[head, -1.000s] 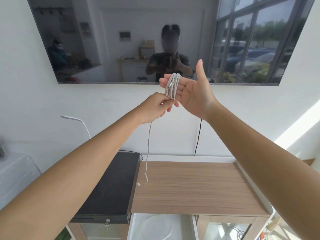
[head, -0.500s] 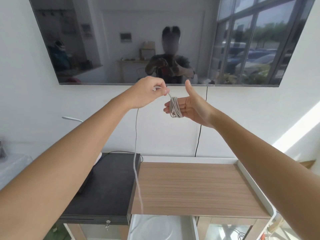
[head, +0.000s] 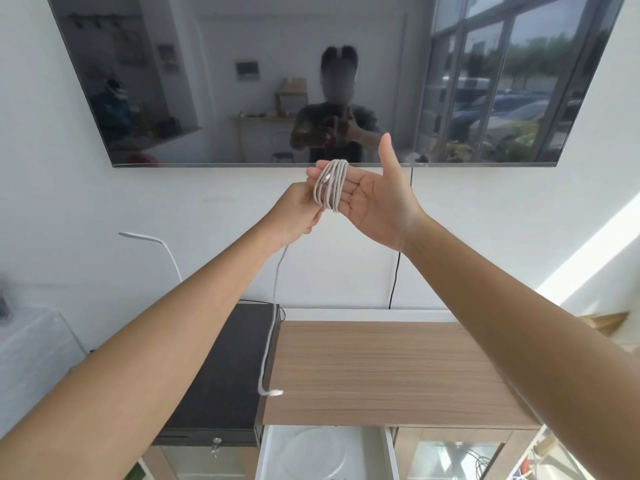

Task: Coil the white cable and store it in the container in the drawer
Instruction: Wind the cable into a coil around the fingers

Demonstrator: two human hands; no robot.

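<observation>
The white cable (head: 330, 185) is wound in several loops around the flat fingers of my right hand (head: 372, 199), palm facing me, thumb up. My left hand (head: 298, 213) sits just below and left of the loops, pinching the cable's free part. From it the loose tail (head: 272, 341) hangs down, and its plug end (head: 276, 392) dangles over the cabinet's edge. Below, the white drawer (head: 263, 452) stands open with a round clear container (head: 317, 452) inside.
A wood-topped cabinet (head: 381, 368) is straight ahead, with a black cash box (head: 225, 375) to its left. A dark screen (head: 311, 81) hangs on the wall above. A white lamp arm (head: 152, 244) is on the left, and a black cord (head: 394, 275) runs down the wall.
My left hand carried the cable up over my right fingers and back down under them, adding a loop. The hanging tail has grown shorter and my right hand has risen again.
</observation>
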